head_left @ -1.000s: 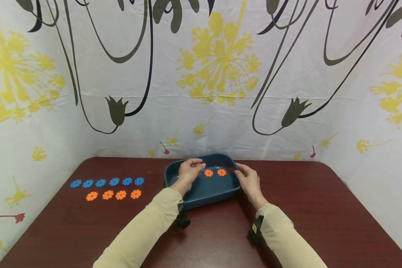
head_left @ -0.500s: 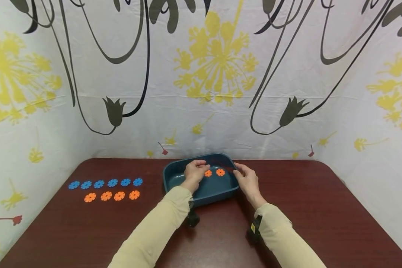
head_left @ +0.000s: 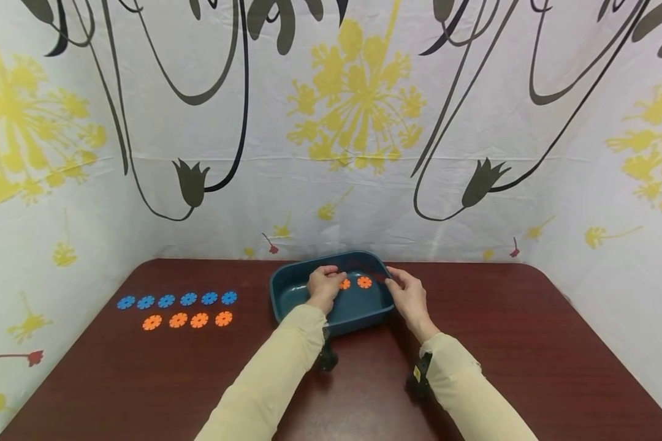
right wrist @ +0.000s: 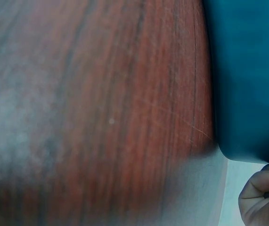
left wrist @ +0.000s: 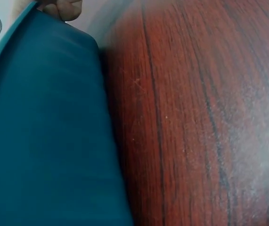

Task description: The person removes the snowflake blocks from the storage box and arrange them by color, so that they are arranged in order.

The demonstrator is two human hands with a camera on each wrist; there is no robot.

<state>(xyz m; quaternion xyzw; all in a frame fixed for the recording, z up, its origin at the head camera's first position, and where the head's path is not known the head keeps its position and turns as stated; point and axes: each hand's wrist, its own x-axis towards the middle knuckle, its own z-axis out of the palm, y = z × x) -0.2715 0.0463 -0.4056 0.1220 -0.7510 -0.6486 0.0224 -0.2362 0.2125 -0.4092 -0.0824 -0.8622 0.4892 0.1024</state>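
A dark teal plastic tray [head_left: 358, 324] stands on the table, slightly turned, with two orange notched discs [head_left: 365, 282] showing inside it. My left hand [head_left: 323, 289] is over the inside of the tray, its fingertips partly covering the nearer disc; whether they pinch it is hidden. In the left wrist view those fingers [left wrist: 67, 8] show just past the rim. At the tray's right end my right hand [head_left: 410, 300] grips the rim between thumb and fingers. The right wrist view shows its thumb [right wrist: 261, 182] against the tray's corner.
Left of the tray, a row of several blue notched discs [head_left: 166, 301] lies on the dark red wooden table [head_left: 110, 373]. In front of them is a row of several orange notched discs [head_left: 199, 320]. A patterned white cloth [head_left: 287, 135] surrounds the table's back and sides.
My left hand has moved right and lower inside the tray, and now partly covers the left one of the two orange discs. The right hand keeps its grip on the rim.
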